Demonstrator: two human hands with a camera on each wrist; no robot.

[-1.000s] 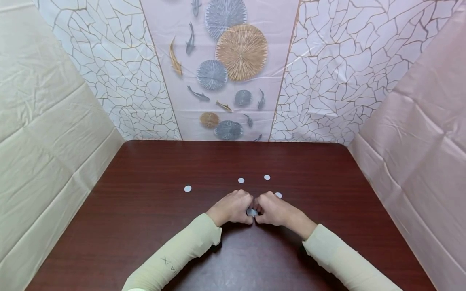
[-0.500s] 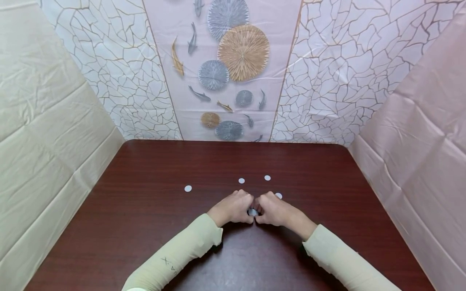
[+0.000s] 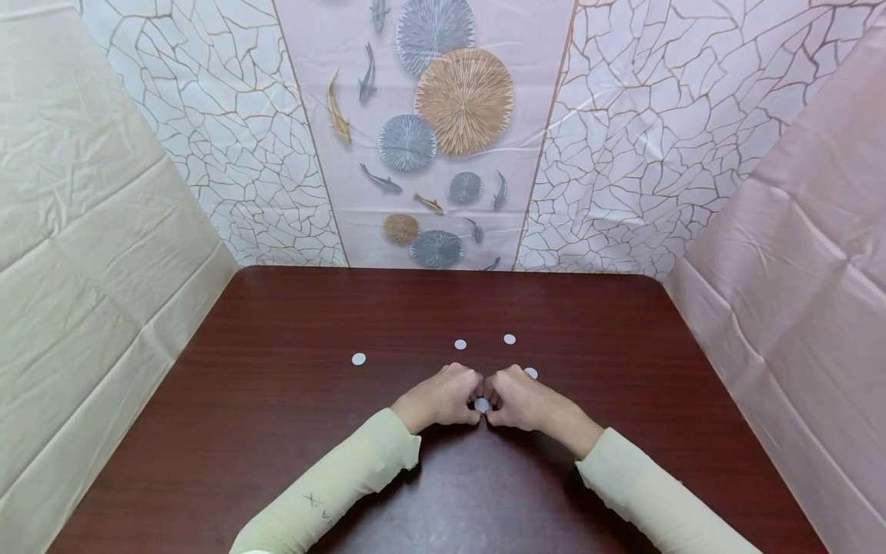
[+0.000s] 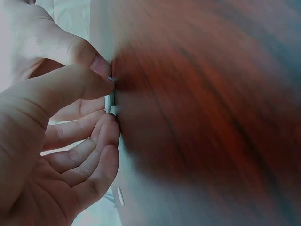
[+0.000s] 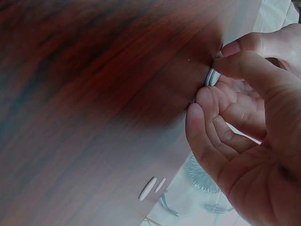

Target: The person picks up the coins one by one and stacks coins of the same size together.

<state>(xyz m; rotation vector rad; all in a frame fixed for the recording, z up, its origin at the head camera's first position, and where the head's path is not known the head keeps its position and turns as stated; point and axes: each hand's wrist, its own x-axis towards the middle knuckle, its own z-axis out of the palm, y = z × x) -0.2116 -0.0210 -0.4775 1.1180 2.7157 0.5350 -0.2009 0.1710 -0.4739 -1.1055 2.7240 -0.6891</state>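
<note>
Both hands meet low over the table, fingers curled around a small white round disc [image 3: 481, 404]. My left hand [image 3: 446, 394] holds it from the left, thumb toward the near side and fingers toward the far side. From the other side my right hand [image 3: 522, 398] holds it the same way, the thumb tips close together. In the right wrist view, two thin pale layers show at the edge of the disc [image 5: 212, 76], close over the wood. Only a narrow strip of the disc [image 4: 112, 96] shows in the left wrist view; the fingers hide the rest.
Loose white discs lie farther back on the dark wooden table [image 3: 242, 431]: one disc [image 3: 358, 358] at left, one [image 3: 460, 345] near the middle, another [image 3: 510, 338] to its right. A further disc [image 3: 531, 373] is partly hidden behind the right hand. Patterned cloth [image 3: 429, 192] hangs behind.
The disc between the hands now shows a rounder, whiter face; earlier it looked greyer and more tilted. Both hands stay almost in place, and the loose discs lie as before.
</note>
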